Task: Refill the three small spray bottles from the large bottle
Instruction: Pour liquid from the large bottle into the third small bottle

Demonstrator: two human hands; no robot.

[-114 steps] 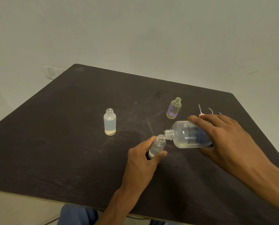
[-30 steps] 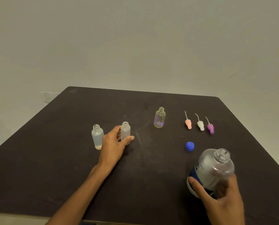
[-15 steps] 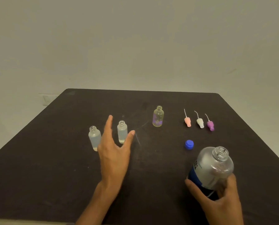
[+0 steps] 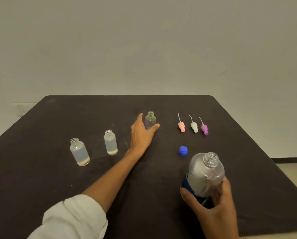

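Left hand (image 4: pixel 141 135) has moved off the middle small bottle (image 4: pixel 110 143) to the far third bottle (image 4: pixel 150 120), thumb and fingers spread around its body, not yet closed. Right hand (image 4: pixel 213 202) grips the uncapped large bottle (image 4: pixel 203 175) low, held upright over the surface (image 4: pixel 40 178). Leftmost bottle (image 4: pixel 79 151) and middle one look filled. Third bottle looks near-empty, so light, tippy, smooth plastic; pinch mid-body. Spray tops (image 4: pixel 194 126) and blue cap (image 4: pixel 183 150) lie loose.
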